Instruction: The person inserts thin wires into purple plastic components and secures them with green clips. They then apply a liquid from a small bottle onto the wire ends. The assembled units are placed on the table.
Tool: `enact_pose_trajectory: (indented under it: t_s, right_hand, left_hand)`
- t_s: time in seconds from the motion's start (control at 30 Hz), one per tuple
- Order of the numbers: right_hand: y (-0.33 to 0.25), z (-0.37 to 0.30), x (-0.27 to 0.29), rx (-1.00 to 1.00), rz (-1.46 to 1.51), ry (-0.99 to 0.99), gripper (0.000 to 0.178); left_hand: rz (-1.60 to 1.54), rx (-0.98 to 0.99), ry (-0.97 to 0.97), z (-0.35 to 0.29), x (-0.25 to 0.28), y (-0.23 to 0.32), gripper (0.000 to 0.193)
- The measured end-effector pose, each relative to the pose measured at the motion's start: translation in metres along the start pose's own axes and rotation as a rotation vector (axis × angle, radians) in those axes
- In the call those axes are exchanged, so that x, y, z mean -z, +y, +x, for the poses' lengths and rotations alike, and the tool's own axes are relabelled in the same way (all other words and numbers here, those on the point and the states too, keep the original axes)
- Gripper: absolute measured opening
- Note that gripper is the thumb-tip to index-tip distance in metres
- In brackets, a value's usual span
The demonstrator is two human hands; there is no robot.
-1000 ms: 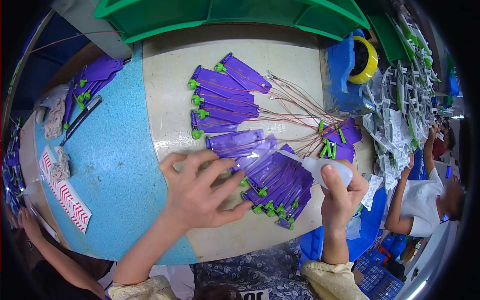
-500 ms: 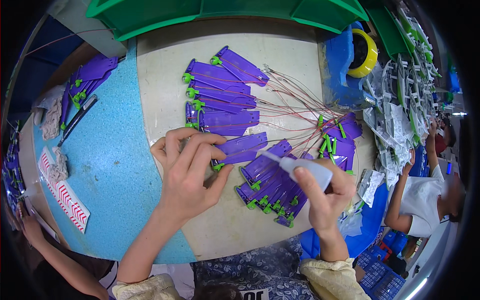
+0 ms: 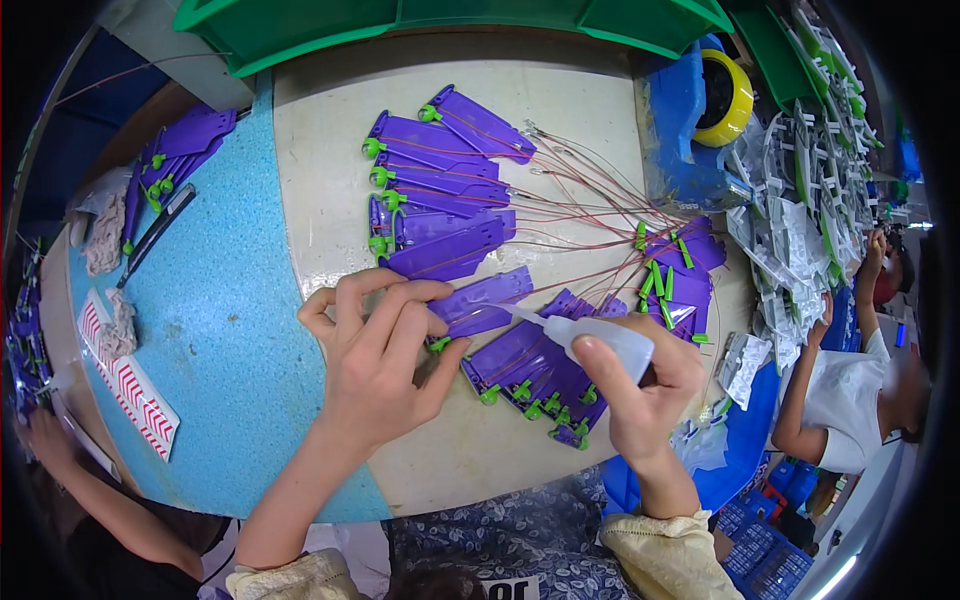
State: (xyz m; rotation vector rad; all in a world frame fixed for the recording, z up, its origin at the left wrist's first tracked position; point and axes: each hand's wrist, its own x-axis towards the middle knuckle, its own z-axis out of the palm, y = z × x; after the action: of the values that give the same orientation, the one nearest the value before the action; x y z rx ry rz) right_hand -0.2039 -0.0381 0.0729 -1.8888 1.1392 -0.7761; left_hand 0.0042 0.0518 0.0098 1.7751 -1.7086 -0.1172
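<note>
My left hand (image 3: 375, 350) is closed on the near end of a flat purple plastic piece (image 3: 492, 303), by its small green end fitting (image 3: 440, 343). In my right hand (image 3: 650, 395) is a translucent white squeeze bottle (image 3: 612, 345), tilted so that its thin nozzle points left. The nozzle's tip is over the purple piece; whether it touches cannot be made out. Beyond my left hand lies a fanned row of similar purple pieces (image 3: 440, 145) with green ends and thin red and dark wires. Between my hands, closer to me, more such pieces (image 3: 535, 370) overlap in a pile.
Wires run right to purple pieces with green strips (image 3: 690, 290). A blue holder (image 3: 670, 130) with a yellow tape roll (image 3: 735, 98) stands back right, beside piled white-and-green parts (image 3: 790, 220). A green bin (image 3: 450, 18) spans the back. At left lie a cutter knife (image 3: 158, 235) and co-worker's arm (image 3: 110, 500).
The bottle's nozzle has moved left and slightly down over the purple piece. The nearest piece in the far row now lies more tilted, and the nearer pile has shifted a little.
</note>
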Motion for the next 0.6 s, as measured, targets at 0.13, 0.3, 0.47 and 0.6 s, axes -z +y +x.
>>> enact_pose_trajectory:
  t_s: [0.13, 0.3, 0.47, 0.6]
  right_hand:
    - [0.002, 0.004, -0.009, 0.005, -0.088, 0.019, 0.016]
    - [0.005, 0.0, 0.001, -0.072, -0.079, 0.052, 0.017]
    - [-0.007, -0.003, 0.007, -0.043, -0.156, -0.045, 0.019]
    - [0.001, -0.008, 0.017, -0.29, 0.121, 0.134, 0.018]
  left_hand:
    - [-0.036, 0.019, 0.002, 0.0, 0.0, 0.0, 0.031]
    - [-0.053, 0.021, 0.007, 0.0, 0.0, 0.0, 0.031]
    - [-0.047, 0.039, 0.02, 0.0, -0.002, -0.002, 0.027]
    - [-0.094, -0.173, -0.037, -0.015, 0.006, 0.015, 0.033]
